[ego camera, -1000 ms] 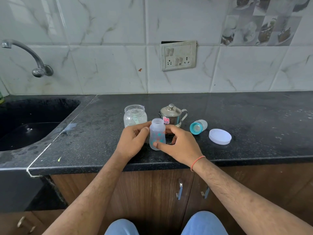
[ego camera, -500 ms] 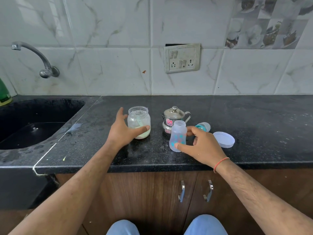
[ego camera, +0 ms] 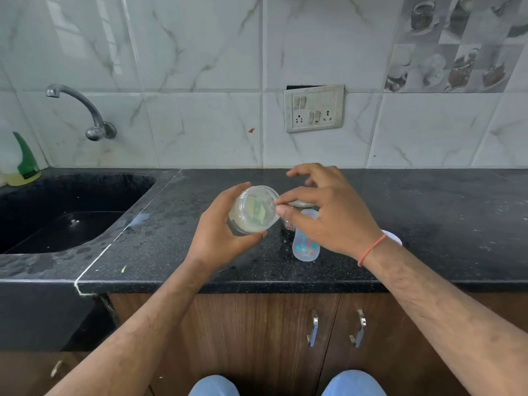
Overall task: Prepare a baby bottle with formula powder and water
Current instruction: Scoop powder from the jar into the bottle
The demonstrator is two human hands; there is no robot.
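**Jar lifted over the counter, bottle standing below**

Above the black counter (ego camera: pixel 428 224), the left hand (ego camera: pixel 217 238) held the clear jar (ego camera: pixel 253 210) lifted and tilted, with its open mouth turned toward the camera. The fingers and thumb were curled around the jar's body. A pale powder lay inside, along the lower wall, and something light green showed in it, but I cannot tell what it was.

The right hand (ego camera: pixel 328 212) was at the jar's rim with its fingers loosely spread and bent. The thumb and 1 finger met at the rim; whether they pinched something there I cannot tell.

The baby bottle (ego camera: pixel 305 247) stood upright on the counter, uncapped, just under the right hand, which covered part of its neck. Behind it, the steel pot (ego camera: pixel 297 207) was mostly hidden by the same hand. A white lid (ego camera: pixel 395 237) showed only as a small edge behind the right wrist.

At the left were the dark sink (ego camera: pixel 57 212), the tap (ego camera: pixel 85 110) on the wall, and a green-topped bottle (ego camera: pixel 23 164) in the corner. A switch plate (ego camera: pixel 314 108) sat on the marble tiles. 2 cabinet handles (ego camera: pixel 313 328) showed below.
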